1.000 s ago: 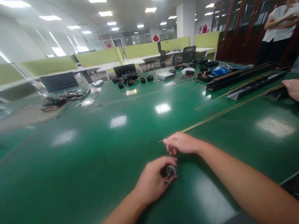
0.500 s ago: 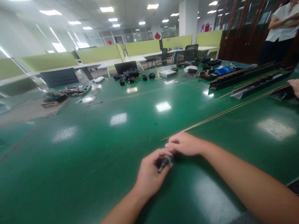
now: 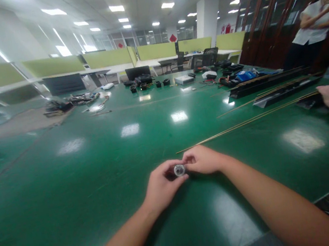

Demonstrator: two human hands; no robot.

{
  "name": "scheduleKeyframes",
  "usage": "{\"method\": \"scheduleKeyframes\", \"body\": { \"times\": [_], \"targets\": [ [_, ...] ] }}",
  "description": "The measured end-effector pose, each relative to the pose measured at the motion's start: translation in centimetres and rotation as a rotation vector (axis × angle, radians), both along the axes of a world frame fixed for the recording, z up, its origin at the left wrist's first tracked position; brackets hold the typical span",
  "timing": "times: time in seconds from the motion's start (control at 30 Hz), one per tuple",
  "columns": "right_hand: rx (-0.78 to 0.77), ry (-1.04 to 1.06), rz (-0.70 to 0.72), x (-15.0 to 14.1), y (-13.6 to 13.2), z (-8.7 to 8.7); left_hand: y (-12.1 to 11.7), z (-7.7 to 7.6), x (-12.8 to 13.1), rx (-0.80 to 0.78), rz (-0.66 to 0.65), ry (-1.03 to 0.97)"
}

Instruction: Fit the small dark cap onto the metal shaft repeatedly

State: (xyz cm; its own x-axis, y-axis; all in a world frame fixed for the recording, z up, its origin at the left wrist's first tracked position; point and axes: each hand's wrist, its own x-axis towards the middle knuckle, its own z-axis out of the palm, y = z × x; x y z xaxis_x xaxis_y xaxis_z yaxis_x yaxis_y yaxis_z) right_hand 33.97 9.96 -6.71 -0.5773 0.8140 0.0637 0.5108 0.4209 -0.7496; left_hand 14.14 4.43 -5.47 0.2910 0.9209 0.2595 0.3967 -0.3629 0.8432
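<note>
Table (image 3: pixel 99 183), green: near edge slanting across the lower right; broad surface left of the left hand (image 3: pixel 161 186); gold rods (image 3: pixel 227 130) just beyond the right hand (image 3: pixel 200 159); against half a second ago, the part (image 3: pixel 179 170) is turned, its round end facing the viewer where a dark stem showed; part: small, round, grey rim, dark centre, finer detail blurred; located in the left hand, pinched between thumb and fingers; right hand: fingers curled at the part's right side; whether they pinch it, I cannot say.

White box (image 3: pixel 184 79) lies near small, seemingly plastic black cases (image 3: pixel 158 84).
</note>
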Motion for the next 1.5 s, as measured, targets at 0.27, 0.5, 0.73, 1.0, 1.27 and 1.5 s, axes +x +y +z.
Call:
{"method": "scheduleKeyframes", "body": {
  "times": [0.27,0.5,0.73,1.0,1.27,1.5],
  "targets": [
    [0.020,-0.029,0.009,0.0,-0.4,0.6,0.9,-0.4,-1.4,0.077,0.021,0.053],
    [0.027,-0.055,0.012,0.0,-0.4,0.5,0.9,-0.4,-1.3,0.069,0.028,0.079],
    [0.035,-0.054,0.015,0.0,-0.4,0.2,1.0,-0.6,-1.3,0.036,0.041,0.068],
    [0.036,-0.038,0.020,0.0,-0.3,-0.1,1.0,-0.3,-1.3,0.000,0.064,0.129],
    [0.067,-0.037,0.044,0.0,-0.4,0.1,1.1,-0.1,-1.4,0.081,0.040,0.153],
    [0.117,-0.069,0.040,0.1,-0.7,0.9,1.3,0.0,-1.7,0.139,0.033,0.152]
  ]
}}
